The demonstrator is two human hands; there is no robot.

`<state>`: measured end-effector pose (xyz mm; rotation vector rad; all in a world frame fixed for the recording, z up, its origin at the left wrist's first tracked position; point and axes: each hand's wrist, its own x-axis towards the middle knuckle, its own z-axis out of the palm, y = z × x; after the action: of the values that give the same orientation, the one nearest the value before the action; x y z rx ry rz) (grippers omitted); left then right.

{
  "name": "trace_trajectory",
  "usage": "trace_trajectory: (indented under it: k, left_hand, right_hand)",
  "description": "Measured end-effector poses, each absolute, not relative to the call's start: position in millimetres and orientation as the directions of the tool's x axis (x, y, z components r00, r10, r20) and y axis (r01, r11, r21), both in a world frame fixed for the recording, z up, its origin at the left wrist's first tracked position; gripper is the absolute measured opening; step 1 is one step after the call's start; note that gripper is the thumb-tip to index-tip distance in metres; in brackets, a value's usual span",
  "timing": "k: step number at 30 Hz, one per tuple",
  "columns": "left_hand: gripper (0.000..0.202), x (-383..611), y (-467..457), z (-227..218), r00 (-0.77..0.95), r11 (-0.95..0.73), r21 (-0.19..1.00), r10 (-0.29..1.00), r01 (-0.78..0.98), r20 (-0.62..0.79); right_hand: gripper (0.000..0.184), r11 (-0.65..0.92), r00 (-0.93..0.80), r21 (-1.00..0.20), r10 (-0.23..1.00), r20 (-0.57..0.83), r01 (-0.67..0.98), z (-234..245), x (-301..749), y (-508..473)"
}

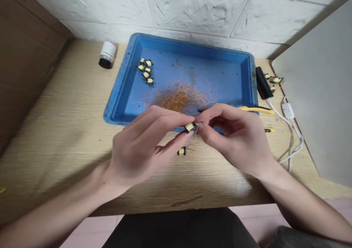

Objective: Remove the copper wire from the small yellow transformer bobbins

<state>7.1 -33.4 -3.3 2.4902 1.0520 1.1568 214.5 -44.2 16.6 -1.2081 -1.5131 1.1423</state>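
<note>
Between its thumb and fingertips, my left hand [148, 145] pinches a small yellow-taped coil with black ends [190, 127]. My right hand [231, 134] is closed at the coil's right end, thumb against forefinger, on a thin copper wire [196, 131]. A second coil [182, 151], with fine wires sticking out, lies on the table just below the hands. Behind my right hand are pliers with yellow handles [257, 110], their jaws over the tray's near rim and partly hidden.
A blue tray [118, 90] holds a heap of copper wire clippings [176, 98] and several coils [146, 72]. Left of it lies a white-and-black cylinder [107, 54]. To the right are a black block [263, 83], more coils [275, 79] and a white cord with a switch [288, 110].
</note>
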Motion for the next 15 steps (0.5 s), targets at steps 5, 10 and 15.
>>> trace_trajectory:
  k: [5, 10, 15]
  left_hand:
    - [0.030, 7, -31, 0, 0.424, -0.742, 0.367, 0.638, 0.560, 0.643]
    - [0.015, 10, -34, 4, 0.307, -0.549, 0.671, 0.836, 0.499, 0.456]
    - [0.017, 14, -34, 8, 0.234, -0.357, 0.865, 0.929, 0.354, 0.288]
  right_hand:
    - [0.015, 0.142, -0.164, -0.969, 0.980, 0.110, 0.202, 15, 214, -45]
    - [0.012, 0.151, -0.177, -0.964, 0.978, 0.113, 0.219, 15, 216, -44]
    - [0.010, 0.127, -0.189, -0.972, 0.978, 0.090, 0.196, 16, 217, -42]
